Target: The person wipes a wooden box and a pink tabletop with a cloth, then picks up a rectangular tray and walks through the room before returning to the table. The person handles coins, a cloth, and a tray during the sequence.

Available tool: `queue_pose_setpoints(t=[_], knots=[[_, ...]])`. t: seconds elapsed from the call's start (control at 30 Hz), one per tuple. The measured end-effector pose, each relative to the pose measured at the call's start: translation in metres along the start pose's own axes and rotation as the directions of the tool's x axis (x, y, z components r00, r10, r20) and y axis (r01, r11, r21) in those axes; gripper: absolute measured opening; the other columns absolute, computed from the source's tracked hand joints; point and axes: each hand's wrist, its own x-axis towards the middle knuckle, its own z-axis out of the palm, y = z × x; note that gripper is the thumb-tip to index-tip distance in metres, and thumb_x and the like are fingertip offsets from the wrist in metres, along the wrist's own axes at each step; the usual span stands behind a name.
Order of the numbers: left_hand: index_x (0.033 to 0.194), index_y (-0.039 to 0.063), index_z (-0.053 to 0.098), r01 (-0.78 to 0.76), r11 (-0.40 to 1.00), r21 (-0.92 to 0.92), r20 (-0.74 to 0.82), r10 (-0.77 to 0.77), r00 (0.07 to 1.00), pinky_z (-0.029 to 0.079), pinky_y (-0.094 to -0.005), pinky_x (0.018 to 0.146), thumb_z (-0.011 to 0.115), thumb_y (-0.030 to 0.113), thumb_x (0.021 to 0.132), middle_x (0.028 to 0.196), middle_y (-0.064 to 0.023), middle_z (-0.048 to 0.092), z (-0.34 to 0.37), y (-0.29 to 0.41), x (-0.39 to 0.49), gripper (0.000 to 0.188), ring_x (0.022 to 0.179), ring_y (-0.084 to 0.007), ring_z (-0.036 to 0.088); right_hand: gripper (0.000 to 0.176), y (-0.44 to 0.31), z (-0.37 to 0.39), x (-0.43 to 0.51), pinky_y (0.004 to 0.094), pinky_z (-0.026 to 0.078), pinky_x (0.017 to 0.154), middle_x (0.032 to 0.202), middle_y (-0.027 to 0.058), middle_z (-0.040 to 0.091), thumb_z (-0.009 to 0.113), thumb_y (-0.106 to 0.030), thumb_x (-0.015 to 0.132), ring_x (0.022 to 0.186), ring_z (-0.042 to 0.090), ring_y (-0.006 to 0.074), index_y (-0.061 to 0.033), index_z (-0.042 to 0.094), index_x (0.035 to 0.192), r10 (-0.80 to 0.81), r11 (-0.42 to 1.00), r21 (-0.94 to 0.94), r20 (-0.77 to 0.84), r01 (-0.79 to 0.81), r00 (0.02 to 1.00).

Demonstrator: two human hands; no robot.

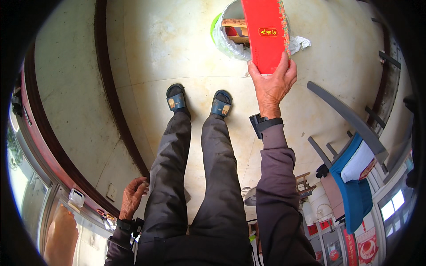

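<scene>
My right hand point(274, 81) grips the near end of a long red cardboard box point(266, 36). Gold lettering in a framed label and a patterned edge mark the box, and its far end runs out of the picture. Below it stands a waste bin lined with a clear plastic bag point(233, 50), partly hidden by the box. Pieces of printed cardboard point(234, 22) lie inside the bin. My left hand point(133, 196) hangs beside my left thigh with its fingers curled, and whether anything small is in them is unclear.
Crumpled white paper point(299, 44) lies on the floor against the bin's right side. At right is a chair with a blue seat point(354, 196) and dark legs. A dark floor strip point(109, 76) curves along the left, near a windowsill with scissors point(105, 215).
</scene>
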Motion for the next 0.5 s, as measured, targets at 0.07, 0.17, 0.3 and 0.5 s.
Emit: queue_pose_setpoints(t=[0.07,0.17,0.3,0.5], knots=[[0.127,0.000,0.064,0.005,1.000,-0.003,0.004,-0.005,1.000,0.055,-0.0312,0.082,0.064,0.018,0.101,0.103,-0.0076,0.072,0.002,0.002,0.000,0.032,0.090,-0.0158,0.067,0.099,0.002,0.001,0.001,0.0521,0.041,0.101,0.131,0.0198,0.044,0.092,-0.041,0.062,0.118,0.044,0.0393,-0.0078,0.045,0.142,0.002,1.000,0.005,0.004,-0.002,1.000],[0.127,0.000,0.064,0.013,1.000,-0.008,0.007,-0.013,1.000,0.054,-0.0307,0.082,0.063,0.018,0.101,0.102,-0.0072,0.072,0.005,0.005,-0.001,0.032,0.089,-0.0153,0.067,0.098,0.003,0.003,0.003,0.0522,0.042,0.100,0.131,0.0197,0.044,0.092,-0.041,0.062,0.118,0.044,0.0394,-0.0078,0.045,0.142,-0.009,1.000,-0.003,0.001,0.009,1.000],[0.126,0.000,0.065,0.014,1.000,-0.019,0.003,-0.014,1.000,0.055,-0.0305,0.082,0.064,0.018,0.100,0.102,-0.0067,0.071,0.009,0.008,-0.001,0.031,0.089,-0.0151,0.067,0.097,0.005,0.005,0.008,0.0521,0.042,0.100,0.130,0.0197,0.045,0.092,-0.041,0.063,0.118,0.045,0.0394,-0.0076,0.046,0.142,-0.001,1.000,0.007,0.007,0.001,1.000],[0.126,0.000,0.065,0.029,1.000,-0.011,-0.001,-0.029,1.000,0.055,-0.0300,0.081,0.063,0.017,0.100,0.102,-0.0071,0.071,0.014,0.012,-0.002,0.031,0.088,-0.0150,0.067,0.099,0.008,0.010,0.015,0.0532,0.040,0.104,0.136,0.0218,0.043,0.092,-0.044,0.064,0.124,0.045,0.0416,-0.0113,0.044,0.144,0.009,1.000,0.027,0.033,-0.010,0.999]])
